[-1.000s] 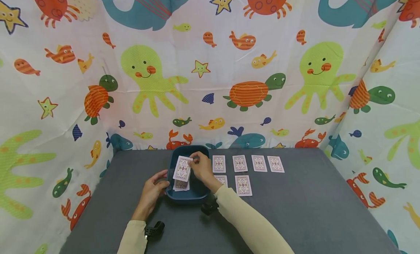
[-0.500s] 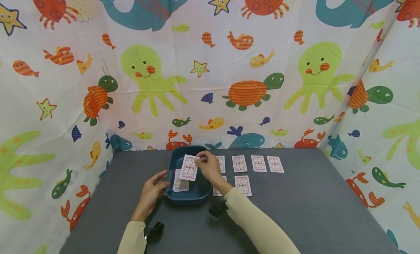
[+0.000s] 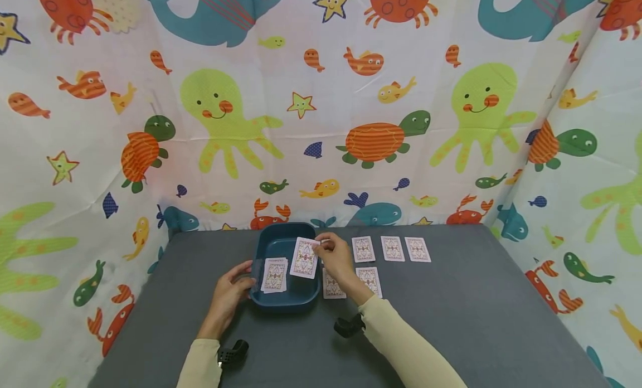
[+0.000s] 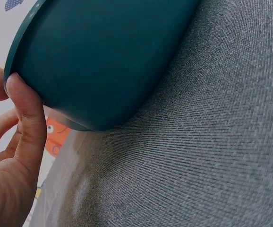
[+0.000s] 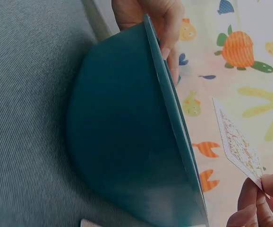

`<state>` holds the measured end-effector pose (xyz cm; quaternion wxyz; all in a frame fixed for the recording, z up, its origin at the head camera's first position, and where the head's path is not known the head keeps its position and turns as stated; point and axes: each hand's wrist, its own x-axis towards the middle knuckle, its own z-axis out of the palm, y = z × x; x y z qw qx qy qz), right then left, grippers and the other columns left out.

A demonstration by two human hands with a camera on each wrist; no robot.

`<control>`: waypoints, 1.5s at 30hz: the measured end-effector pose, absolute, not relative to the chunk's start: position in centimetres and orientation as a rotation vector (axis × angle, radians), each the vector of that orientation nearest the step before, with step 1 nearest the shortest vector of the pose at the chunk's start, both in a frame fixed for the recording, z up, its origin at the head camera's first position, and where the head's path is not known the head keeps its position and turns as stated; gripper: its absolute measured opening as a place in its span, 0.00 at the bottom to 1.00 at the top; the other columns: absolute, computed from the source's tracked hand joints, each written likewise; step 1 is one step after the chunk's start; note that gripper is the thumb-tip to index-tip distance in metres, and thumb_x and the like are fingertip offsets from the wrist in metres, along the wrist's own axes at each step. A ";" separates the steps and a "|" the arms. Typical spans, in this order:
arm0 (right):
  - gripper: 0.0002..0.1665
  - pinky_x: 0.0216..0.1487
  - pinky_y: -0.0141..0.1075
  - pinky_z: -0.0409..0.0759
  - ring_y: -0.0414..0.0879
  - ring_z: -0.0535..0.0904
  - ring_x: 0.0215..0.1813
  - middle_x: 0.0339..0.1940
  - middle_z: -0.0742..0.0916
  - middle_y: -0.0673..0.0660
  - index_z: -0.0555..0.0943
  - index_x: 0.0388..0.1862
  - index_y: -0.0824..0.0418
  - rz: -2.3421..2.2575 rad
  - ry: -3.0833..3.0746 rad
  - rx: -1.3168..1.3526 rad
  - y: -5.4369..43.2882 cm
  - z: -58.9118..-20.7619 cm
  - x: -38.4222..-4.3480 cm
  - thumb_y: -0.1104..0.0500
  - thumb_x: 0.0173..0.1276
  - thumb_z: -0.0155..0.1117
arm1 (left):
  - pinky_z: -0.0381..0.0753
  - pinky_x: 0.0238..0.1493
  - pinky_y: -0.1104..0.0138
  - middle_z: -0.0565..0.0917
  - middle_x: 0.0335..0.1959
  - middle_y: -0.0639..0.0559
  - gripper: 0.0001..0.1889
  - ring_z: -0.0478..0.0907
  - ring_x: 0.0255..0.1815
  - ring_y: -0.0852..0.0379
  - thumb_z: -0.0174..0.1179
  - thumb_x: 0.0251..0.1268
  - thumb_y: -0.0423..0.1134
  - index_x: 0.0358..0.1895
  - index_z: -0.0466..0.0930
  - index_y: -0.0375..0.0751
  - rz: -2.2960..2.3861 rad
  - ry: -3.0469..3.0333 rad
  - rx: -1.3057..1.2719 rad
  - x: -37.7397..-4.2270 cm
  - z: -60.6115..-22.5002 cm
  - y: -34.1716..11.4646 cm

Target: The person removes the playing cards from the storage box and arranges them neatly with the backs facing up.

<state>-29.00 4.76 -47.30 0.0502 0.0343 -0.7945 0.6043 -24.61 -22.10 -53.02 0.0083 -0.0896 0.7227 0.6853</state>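
My right hand [image 3: 338, 261] pinches a playing card [image 3: 304, 258] by its upper right corner, between thumb and fingers. The card hangs over the right part of a dark blue plastic tub [image 3: 286, 308], its patterned back facing up. In the right wrist view the card [image 5: 238, 144] stands apart from the tub's rim. At the tub's left side, my left hand [image 3: 228, 299] grips the rim; the left wrist view has the thumb [image 4: 29, 106] against the tub wall. Inside the tub lies a small pile of cards [image 3: 273, 275], backs up, toward the left.
Right of the tub, playing cards lie face down in two rows on the grey table [image 3: 451, 321]. Three show in the back row, such as this card [image 3: 393, 248]; two show in front, one card [image 3: 333, 286] partly behind my right hand. A patterned curtain [image 3: 321, 115] stands behind.
My right hand has lifted the card off the pile and carried it rightward across the tub. It now covers the leftmost back-row card. My left hand keeps its place on the rim.
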 end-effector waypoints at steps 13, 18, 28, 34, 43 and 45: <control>0.09 0.37 0.33 0.75 0.44 0.77 0.37 0.37 0.84 0.56 0.82 0.46 0.55 1.768 -2.416 0.029 8.0 -47.5 -28.7 0.57 0.68 0.66 | 0.79 0.32 0.67 0.72 0.64 0.40 0.28 0.78 0.44 0.51 0.59 0.63 0.30 0.68 0.71 0.44 2.125 2.264 -0.281 -24.5 -53.0 -22.1; 0.09 0.40 0.34 0.75 0.46 0.78 0.39 0.38 0.83 0.55 0.82 0.46 0.55 1.758 -2.428 0.014 9.6 -47.5 -28.6 0.57 0.68 0.66 | 0.79 0.33 0.67 0.72 0.63 0.40 0.27 0.78 0.44 0.51 0.59 0.64 0.30 0.68 0.71 0.45 2.123 2.269 -0.281 -24.5 -52.9 -22.1; 0.12 0.39 0.35 0.75 0.57 0.82 0.44 0.38 0.85 0.58 0.82 0.50 0.57 1.790 -2.464 0.020 13.2 -48.0 -28.5 0.56 0.70 0.64 | 0.79 0.32 0.67 0.72 0.63 0.41 0.27 0.77 0.43 0.53 0.59 0.64 0.30 0.67 0.72 0.46 2.125 2.271 -0.303 -24.5 -52.9 -22.1; 0.13 0.41 0.39 0.77 0.57 0.81 0.44 0.38 0.85 0.59 0.81 0.51 0.59 1.745 -2.496 0.000 15.3 -48.2 -28.7 0.56 0.71 0.62 | 0.79 0.32 0.67 0.73 0.62 0.43 0.27 0.77 0.41 0.56 0.60 0.63 0.31 0.67 0.72 0.47 2.125 2.270 -0.309 -24.5 -53.1 -22.1; 0.14 0.44 0.37 0.76 0.47 0.81 0.42 0.40 0.86 0.61 0.81 0.51 0.60 1.712 -2.529 -0.039 18.4 -49.0 -28.9 0.56 0.71 0.63 | 0.78 0.31 0.67 0.71 0.64 0.42 0.27 0.77 0.43 0.51 0.59 0.64 0.30 0.68 0.71 0.45 2.123 2.268 -0.293 -24.5 -53.0 -22.0; 0.14 0.43 0.35 0.75 0.45 0.80 0.41 0.40 0.86 0.62 0.81 0.51 0.61 1.703 -2.535 -0.048 19.0 -49.3 -29.0 0.56 0.70 0.63 | 0.78 0.31 0.68 0.70 0.64 0.41 0.27 0.77 0.43 0.51 0.59 0.64 0.30 0.68 0.71 0.44 2.123 2.264 -0.293 -24.5 -52.9 -22.1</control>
